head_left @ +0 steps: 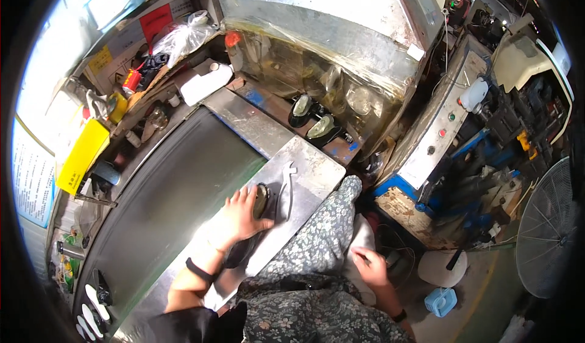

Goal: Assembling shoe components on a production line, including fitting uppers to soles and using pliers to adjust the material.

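Note:
My left hand (239, 216) lies palm down with its fingers spread over a dark shoe-like item (262, 201) on the metal tabletop. The hand hides much of that item, and its dark end shows below the wrist. Just right of it on the metal lies a thin white tool (287, 181) with a bent head; its exact kind is unclear. My right hand (370, 267) hovers low by my lap, fingers loosely bent and apart, with nothing visible in it. Close beside it is a white cloth-like surface (361, 230), and flowered fabric (317, 239) covers my lap.
A dark conveyor belt (183, 172) runs along the left, carrying several dark shoes with white soles (97, 300) at its near end. Two dark shoe pieces (320, 128) stand beyond the tabletop. At right are a control panel (440, 129), a fan (551, 236) and a blue basket (441, 302).

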Motion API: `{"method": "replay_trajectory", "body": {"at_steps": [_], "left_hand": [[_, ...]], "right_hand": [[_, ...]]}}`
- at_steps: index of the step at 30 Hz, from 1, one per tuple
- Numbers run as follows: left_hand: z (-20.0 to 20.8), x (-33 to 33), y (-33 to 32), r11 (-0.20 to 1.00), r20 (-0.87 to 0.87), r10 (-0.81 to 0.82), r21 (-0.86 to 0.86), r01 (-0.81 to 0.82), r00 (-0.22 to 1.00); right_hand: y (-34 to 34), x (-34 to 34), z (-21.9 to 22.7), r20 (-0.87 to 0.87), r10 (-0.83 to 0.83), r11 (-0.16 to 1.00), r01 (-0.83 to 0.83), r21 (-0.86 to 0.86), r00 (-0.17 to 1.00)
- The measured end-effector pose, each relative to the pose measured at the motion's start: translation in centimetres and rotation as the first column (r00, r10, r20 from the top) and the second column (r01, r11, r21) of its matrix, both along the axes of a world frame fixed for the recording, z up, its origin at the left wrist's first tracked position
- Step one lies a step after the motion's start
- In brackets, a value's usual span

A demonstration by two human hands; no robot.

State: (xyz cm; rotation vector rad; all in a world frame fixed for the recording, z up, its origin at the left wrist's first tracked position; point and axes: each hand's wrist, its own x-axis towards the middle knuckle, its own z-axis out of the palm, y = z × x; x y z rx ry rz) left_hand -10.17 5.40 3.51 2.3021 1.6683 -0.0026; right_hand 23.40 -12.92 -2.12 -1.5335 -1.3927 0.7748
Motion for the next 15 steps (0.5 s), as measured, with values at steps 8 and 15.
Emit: {"method": "replay_trajectory", "body": {"at_steps": [8, 15], "left_hand": [[-3.0, -3.2, -1.6, 0.773, 0.742, 0.633, -0.588, -0.238, 0.221], [3.8, 10.9, -9.4, 0.684, 0.775, 0.624, -0.48, 0.549, -0.1]], "right_hand": [[5.6, -10.3, 2.1, -0.283, 0.443, 0.885, -0.466, -0.016, 0.851], [2.2, -2.3, 11.1, -0.888, -0.091, 0.977, -0.133, -0.168, 0.451]]}}
